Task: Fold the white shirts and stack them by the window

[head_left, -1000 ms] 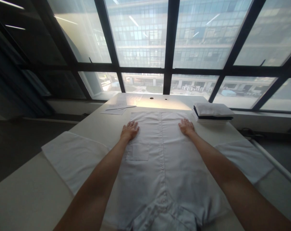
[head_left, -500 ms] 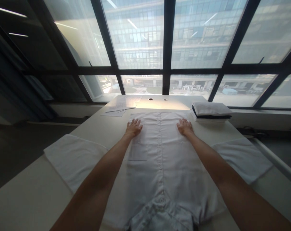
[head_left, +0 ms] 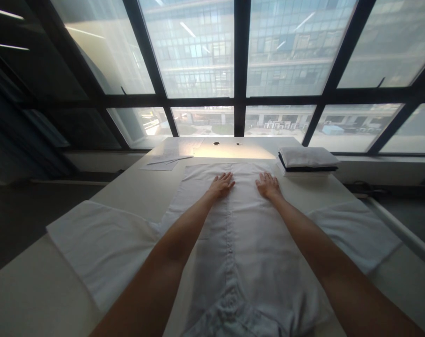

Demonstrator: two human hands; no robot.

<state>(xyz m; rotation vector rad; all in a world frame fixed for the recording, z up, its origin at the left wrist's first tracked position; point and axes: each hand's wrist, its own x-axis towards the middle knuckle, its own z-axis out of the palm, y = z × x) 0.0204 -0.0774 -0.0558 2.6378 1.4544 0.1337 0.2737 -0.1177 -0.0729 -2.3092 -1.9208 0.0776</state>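
Note:
A white button-up shirt [head_left: 258, 234] lies spread on the table, its collar [head_left: 231, 302] close to me and its hem at the far end. The left-hand sleeve [head_left: 103, 243] and the right-hand sleeve [head_left: 360, 234] reach out to the sides. My left hand [head_left: 222, 185] rests flat near the hem, fingertips at the button placket, fingers stretched out. Across the placket, my right hand [head_left: 268, 185] lies flat on the other front panel with its fingers apart. Neither hand grips the cloth. My left forearm hides part of the left front panel.
A stack of folded clothes [head_left: 307, 159], white with a dark layer, sits at the table's far right. Paper sheets [head_left: 161, 161] lie at the far left. The white table [head_left: 135, 192] stands against large windows [head_left: 282, 51]. A pale rail [head_left: 402, 229] runs along the right side.
My left hand has moved right across the shirt to the placket, and the cloth on the left has spread outward. My right hand stays in nearly the same place. The view has shifted slightly.

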